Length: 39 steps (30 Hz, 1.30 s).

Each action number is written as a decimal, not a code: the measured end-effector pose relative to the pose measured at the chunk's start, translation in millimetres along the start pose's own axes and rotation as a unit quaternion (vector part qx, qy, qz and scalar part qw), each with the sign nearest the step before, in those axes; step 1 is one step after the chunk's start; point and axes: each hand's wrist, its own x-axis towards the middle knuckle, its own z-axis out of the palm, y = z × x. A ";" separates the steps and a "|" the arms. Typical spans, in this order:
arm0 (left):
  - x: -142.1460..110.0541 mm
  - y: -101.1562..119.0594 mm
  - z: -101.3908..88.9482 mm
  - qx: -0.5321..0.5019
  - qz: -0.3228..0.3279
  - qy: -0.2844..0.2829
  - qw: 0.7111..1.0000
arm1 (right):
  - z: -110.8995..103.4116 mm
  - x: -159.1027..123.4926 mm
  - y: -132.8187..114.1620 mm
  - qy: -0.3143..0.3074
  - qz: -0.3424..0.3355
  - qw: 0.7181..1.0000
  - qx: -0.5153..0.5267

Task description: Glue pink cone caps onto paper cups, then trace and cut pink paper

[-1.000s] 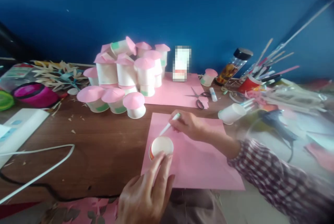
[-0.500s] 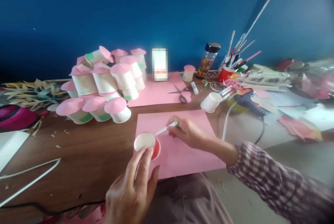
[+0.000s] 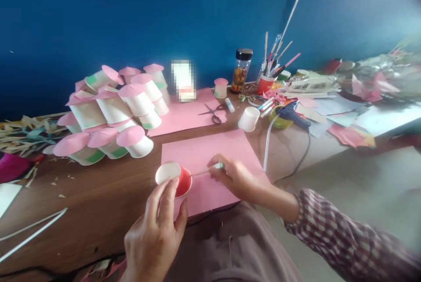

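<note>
My left hand [image 3: 156, 225] has its fingertips on a red paper cup [image 3: 184, 184]. The cup stands on a pink paper sheet [image 3: 226, 146], its round white end facing up towards me and a pale rim at the paper. In my right hand [image 3: 235, 176] is a slim white pen [image 3: 217, 166] with a green end. Its thin, blurred tip points left to the foot of the cup, close to the rim. Whether it touches the paper I cannot tell.
Behind on the left are several stacked white cups [image 3: 108, 108] with pink cone tops. Scissors [image 3: 215, 113] lie on another pink sheet. A white cup [image 3: 249, 119], a glue gun [image 3: 292, 113] with its cord, a lidded jar [image 3: 242, 71] and a red brush cup [image 3: 265, 84] stand right.
The view has shifted, so the desk things sit further left. More of the cup's red side shows now. The pen has turned to lie flatter, its tip by the cup's rim.
</note>
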 end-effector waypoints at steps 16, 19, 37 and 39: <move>0.7 0.6 -4.8 -0.032 -0.015 -0.031 0.999 | 46.3 -51.2 7.7 0.085 -0.120 0.980 -0.137; 4.5 -7.2 -12.1 -0.050 -0.004 -0.076 0.996 | 44.7 -59.0 2.5 0.100 -0.146 0.974 -0.139; 40.1 -31.0 -42.1 -0.103 0.023 -0.238 0.966 | 110.4 -52.9 -22.6 0.063 -0.347 0.871 -0.343; 38.1 -30.3 -40.4 -0.102 0.019 -0.230 0.968 | 113.1 -50.6 -20.9 0.063 -0.333 0.873 -0.350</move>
